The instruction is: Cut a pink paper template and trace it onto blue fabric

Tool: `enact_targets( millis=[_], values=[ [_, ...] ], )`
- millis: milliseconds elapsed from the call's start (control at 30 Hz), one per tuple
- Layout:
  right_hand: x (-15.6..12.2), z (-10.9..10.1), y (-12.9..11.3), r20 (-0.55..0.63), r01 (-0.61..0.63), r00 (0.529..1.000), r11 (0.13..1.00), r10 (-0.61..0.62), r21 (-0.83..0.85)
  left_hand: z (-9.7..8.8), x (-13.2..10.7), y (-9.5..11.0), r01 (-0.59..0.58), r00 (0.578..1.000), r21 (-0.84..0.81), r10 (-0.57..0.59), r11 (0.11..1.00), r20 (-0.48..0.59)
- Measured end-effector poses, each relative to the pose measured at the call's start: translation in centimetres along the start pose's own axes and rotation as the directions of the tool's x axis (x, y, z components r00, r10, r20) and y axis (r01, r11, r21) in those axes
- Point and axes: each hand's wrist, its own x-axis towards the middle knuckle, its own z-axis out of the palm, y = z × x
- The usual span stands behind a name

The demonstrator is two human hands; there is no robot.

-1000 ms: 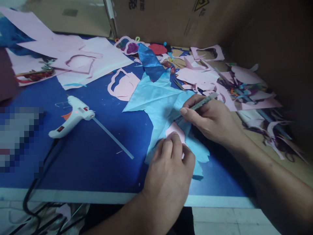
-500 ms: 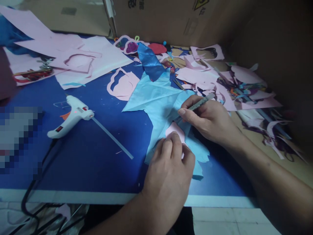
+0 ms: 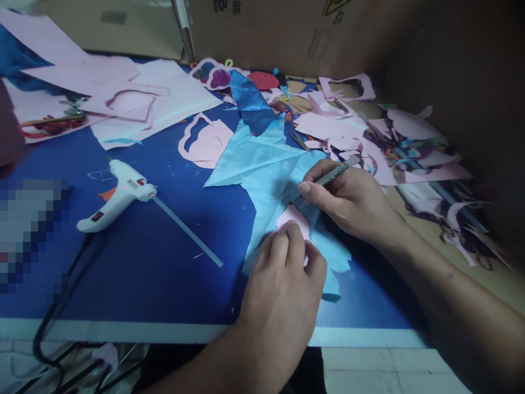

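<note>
My left hand (image 3: 283, 284) is curled with its fingertips pressing a small pink paper piece (image 3: 292, 216) onto a light blue fabric sheet (image 3: 266, 169) on the blue table (image 3: 156, 257). My right hand (image 3: 353, 200) is closed round a thin grey pen-like tool (image 3: 334, 173). The tool's tip touches the fabric just beside the pink piece. Both hands sit close together over the fabric.
A white hot glue gun (image 3: 117, 196) with a clear glue stick lies to the left, its black cable running off the table's near edge. Pink paper sheets (image 3: 135, 101) and cut scraps (image 3: 369, 137) cover the back and right. A cardboard box (image 3: 287, 33) stands behind.
</note>
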Motion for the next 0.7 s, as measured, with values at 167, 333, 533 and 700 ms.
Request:
enact_targets(
  millis=[167, 333, 533, 700],
  values=[
    [-0.11, 0.13, 0.06, 0.018, -0.005, 1.0, 1.0, 0.005, -0.015, -0.04, 0.09, 0.04, -0.002, 1.0, 0.018, 0.002, 1.0, 0.006],
    [-0.05, 0.04, -0.01, -0.002, -0.003, 1.0, 1.0, 0.003, -0.017, -0.03, -0.03, 0.07, -0.005, 1.0, 0.022, 0.005, 1.0, 0.007],
    [-0.09, 0.02, 0.07, 0.01, -0.001, 1.0, 1.0, 0.002, -0.025, -0.09, -0.01, 0.02, -0.007, 1.0, 0.029, 0.006, 1.0, 0.018],
    [-0.12, -0.03, 0.17, 0.001, 0.004, 1.0, 1.0, -0.004, -0.021, -0.08, 0.05, 0.06, 0.002, 1.0, 0.013, -0.002, 1.0, 0.011]
  ],
)
